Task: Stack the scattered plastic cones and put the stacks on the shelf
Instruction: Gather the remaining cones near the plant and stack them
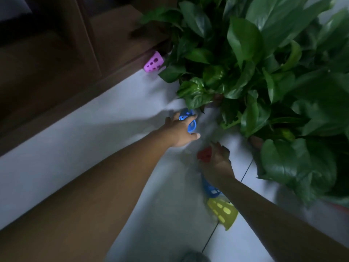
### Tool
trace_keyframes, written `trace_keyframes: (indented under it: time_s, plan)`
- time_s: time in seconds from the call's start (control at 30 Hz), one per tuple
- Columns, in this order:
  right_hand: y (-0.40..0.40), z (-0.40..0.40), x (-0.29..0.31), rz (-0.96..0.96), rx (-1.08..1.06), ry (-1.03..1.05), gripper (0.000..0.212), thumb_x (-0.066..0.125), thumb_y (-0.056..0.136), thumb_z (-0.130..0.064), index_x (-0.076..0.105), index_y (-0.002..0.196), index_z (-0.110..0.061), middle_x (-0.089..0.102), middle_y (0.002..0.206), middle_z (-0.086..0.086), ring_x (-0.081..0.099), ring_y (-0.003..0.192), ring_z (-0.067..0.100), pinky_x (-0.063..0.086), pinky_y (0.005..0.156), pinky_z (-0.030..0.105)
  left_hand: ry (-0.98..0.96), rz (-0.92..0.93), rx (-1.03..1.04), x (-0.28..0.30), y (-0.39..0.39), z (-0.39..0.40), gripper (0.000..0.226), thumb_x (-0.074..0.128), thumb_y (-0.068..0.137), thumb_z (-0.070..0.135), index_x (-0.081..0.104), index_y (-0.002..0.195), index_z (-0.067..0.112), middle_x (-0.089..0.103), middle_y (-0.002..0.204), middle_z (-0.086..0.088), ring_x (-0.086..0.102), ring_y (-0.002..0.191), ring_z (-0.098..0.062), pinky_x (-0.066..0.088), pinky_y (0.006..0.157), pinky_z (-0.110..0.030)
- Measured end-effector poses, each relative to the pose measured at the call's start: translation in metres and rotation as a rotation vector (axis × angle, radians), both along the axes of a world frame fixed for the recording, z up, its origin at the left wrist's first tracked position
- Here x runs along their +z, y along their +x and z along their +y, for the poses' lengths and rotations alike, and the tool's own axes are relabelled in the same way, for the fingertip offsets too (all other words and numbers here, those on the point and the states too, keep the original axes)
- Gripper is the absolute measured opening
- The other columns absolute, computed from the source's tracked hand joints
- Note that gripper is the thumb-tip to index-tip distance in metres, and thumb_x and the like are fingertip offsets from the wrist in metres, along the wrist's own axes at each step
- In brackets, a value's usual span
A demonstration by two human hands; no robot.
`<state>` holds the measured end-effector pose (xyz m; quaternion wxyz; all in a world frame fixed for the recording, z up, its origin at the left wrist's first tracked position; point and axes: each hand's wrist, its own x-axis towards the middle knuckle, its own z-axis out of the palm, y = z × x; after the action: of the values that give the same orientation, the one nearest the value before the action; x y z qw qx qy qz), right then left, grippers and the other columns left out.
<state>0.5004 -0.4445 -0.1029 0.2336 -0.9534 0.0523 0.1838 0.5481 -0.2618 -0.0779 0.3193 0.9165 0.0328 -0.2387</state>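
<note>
Left hand [182,129] curled on a blue cone [187,118] at the plant's [264,72] seven o'clock, right hand [219,161] clamping a nested stack [213,186] — risk: blurred, loose grips may slip — pink cone [153,62] at eleven o'clock overlooked.

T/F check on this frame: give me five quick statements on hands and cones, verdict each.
1. The left hand grips a light blue cone. True.
2. The right hand is empty. False: it holds a stack with red, blue and yellow cones.
3. A pink cone lies by the wooden cabinet. True.
4. The pink cone is already in the stack. False: it lies apart, untouched.
5. The potted plant stands left of both hands. False: it is on the right.
</note>
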Motion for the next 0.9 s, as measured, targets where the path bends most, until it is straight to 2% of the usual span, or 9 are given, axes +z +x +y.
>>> trace_keyframes:
  time_s: [0.1, 0.2, 0.27, 0.4, 0.57, 0.63, 0.73, 0.83, 0.9]
  plan:
    - [-0.001, 0.004, -0.006, -0.005, 0.005, 0.069, 0.056, 0.059, 0.075, -0.033, 0.053, 0.131, -0.03, 0.036, 0.141, 0.001, 0.059, 0.115, 0.03, 0.048, 0.103, 0.044, 0.032, -0.091, 0.03, -0.007, -0.006, 0.001, 0.063, 0.06, 0.091, 0.058, 0.034, 0.147, 0.043, 0.028, 0.152, -0.012, 0.031, 0.136, -0.041, 0.034, 0.114, -0.047]
    - [0.0, 0.005, -0.008, -0.033, 0.053, 0.053, 0.062, 0.065, 0.079, -0.017, 0.049, 0.137, -0.031, 0.033, 0.145, 0.003, 0.057, 0.116, 0.031, 0.045, 0.106, 0.041, 0.061, -0.191, 0.094, -0.006, -0.016, 0.003, 0.048, 0.063, 0.09, 0.054, 0.046, 0.129, 0.031, 0.045, 0.129, -0.012, 0.043, 0.12, -0.038, 0.043, 0.101, -0.043]
    - [-0.001, 0.006, -0.009, -0.048, 0.08, 0.035, 0.066, 0.064, 0.077, -0.011, 0.048, 0.137, -0.032, 0.031, 0.145, 0.003, 0.058, 0.113, 0.034, 0.046, 0.105, 0.041, 0.133, -0.233, 0.121, -0.006, -0.024, 0.009, 0.043, 0.065, 0.088, 0.051, 0.048, 0.118, 0.024, 0.049, 0.121, -0.011, 0.045, 0.116, -0.036, 0.045, 0.095, -0.042]
    - [-0.005, 0.003, -0.011, -0.104, 0.195, -0.073, 0.063, 0.067, 0.08, -0.015, 0.048, 0.137, -0.033, 0.02, 0.156, 0.0, 0.053, 0.12, 0.035, 0.048, 0.102, 0.04, 0.359, -0.251, 0.088, -0.007, -0.037, 0.032, 0.045, 0.071, 0.084, 0.044, 0.048, 0.114, 0.02, 0.055, 0.12, -0.01, 0.051, 0.113, -0.034, 0.047, 0.091, -0.041]
    - [-0.009, 0.005, -0.015, -0.131, 0.243, -0.147, 0.056, 0.063, 0.087, -0.016, 0.047, 0.138, -0.033, 0.022, 0.158, 0.003, 0.047, 0.131, 0.032, 0.047, 0.104, 0.038, 0.407, -0.179, 0.129, -0.011, -0.054, 0.053, 0.046, 0.072, 0.085, 0.027, 0.039, 0.115, 0.017, 0.057, 0.119, -0.009, 0.055, 0.109, -0.033, 0.042, 0.072, -0.036]
    - [-0.008, 0.006, -0.014, -0.117, 0.265, -0.135, 0.056, 0.064, 0.084, -0.014, 0.048, 0.132, -0.037, 0.032, 0.154, 0.004, 0.052, 0.126, 0.026, 0.051, 0.098, 0.039, 0.345, -0.145, 0.185, -0.008, -0.058, 0.058, 0.048, 0.074, 0.082, 0.025, 0.033, 0.107, 0.016, 0.058, 0.114, -0.011, 0.058, 0.102, -0.034, 0.045, 0.07, -0.037]
    - [-0.005, 0.009, -0.008, -0.076, 0.289, -0.105, 0.053, 0.068, 0.079, -0.014, 0.049, 0.123, -0.037, 0.038, 0.146, 0.001, 0.064, 0.102, 0.023, 0.057, 0.086, 0.038, 0.174, -0.116, 0.256, 0.004, -0.064, 0.064, 0.053, 0.077, 0.08, 0.025, 0.031, 0.104, 0.015, 0.059, 0.106, -0.011, 0.061, 0.09, -0.033, 0.052, 0.07, -0.04]
    - [-0.008, 0.019, 0.005, -0.041, 0.339, -0.082, 0.056, 0.072, 0.083, -0.022, 0.048, 0.132, -0.035, 0.03, 0.144, 0.0, 0.058, 0.111, 0.025, 0.054, 0.094, 0.038, 0.071, -0.119, 0.276, 0.02, -0.074, 0.069, 0.056, 0.078, 0.081, 0.024, 0.03, 0.108, 0.015, 0.057, 0.101, -0.009, 0.061, 0.084, -0.029, 0.051, 0.066, -0.038]
    - [-0.012, 0.027, 0.016, -0.028, 0.347, -0.048, 0.052, 0.072, 0.086, -0.026, 0.05, 0.132, -0.033, 0.03, 0.142, 0.001, 0.05, 0.117, 0.026, 0.052, 0.095, 0.039, 0.018, -0.109, 0.309, 0.031, -0.083, 0.073, 0.06, 0.078, 0.079, 0.024, 0.031, 0.114, 0.016, 0.057, 0.101, -0.008, 0.062, 0.084, -0.029, 0.054, 0.07, -0.04]
